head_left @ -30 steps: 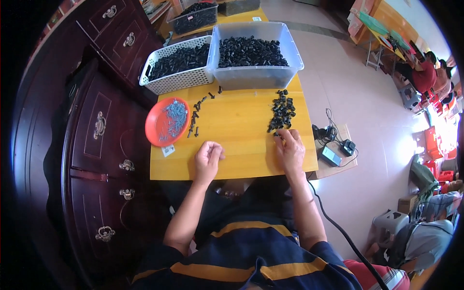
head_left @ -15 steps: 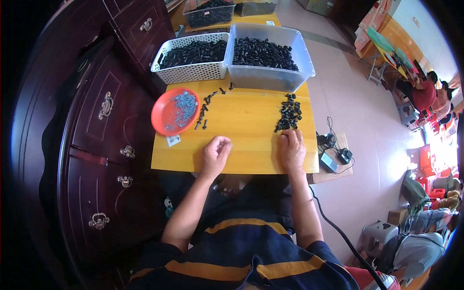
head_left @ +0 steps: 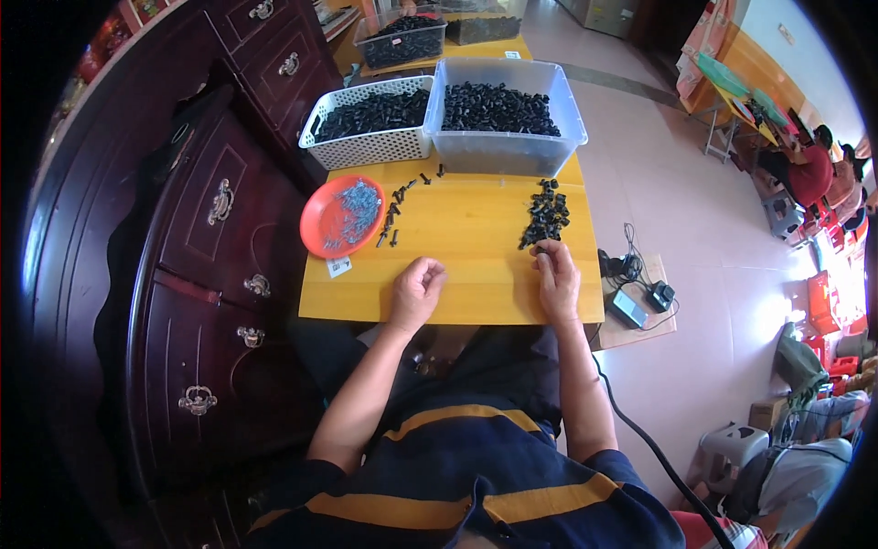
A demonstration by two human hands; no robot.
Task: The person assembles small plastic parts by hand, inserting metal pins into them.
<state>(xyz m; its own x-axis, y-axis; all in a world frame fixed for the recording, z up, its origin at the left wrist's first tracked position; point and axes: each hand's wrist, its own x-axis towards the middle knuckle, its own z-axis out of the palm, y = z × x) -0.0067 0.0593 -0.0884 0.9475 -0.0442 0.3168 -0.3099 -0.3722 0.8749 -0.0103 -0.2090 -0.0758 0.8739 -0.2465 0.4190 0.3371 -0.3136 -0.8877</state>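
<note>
Thumb and finger of the right hand (head_left: pixel 561 284) are close together at the near end of a pile of small, chunky black bits (head_left: pixel 551 218); I cannot tell if one is pinched there. The left hand (head_left: pixel 419 291) is curled in a loose ball by the front of the smooth yellow table (head_left: pixel 466 238), and I cannot see inside it. Thin black pegs (head_left: pixel 391 212) lie in a crooked line beside a round red dish (head_left: pixel 316 231). The dish holds a messy heap of skinny, silvery metal pins (head_left: pixel 355 210). At the back, a white plastic basket (head_left: pixel 375 152) full of tiny holes holds lots of black pieces (head_left: pixel 370 117). Right beside it, a deep, see-through tub (head_left: pixel 503 156) holds dark, stubby lumps (head_left: pixel 498 110).
</note>
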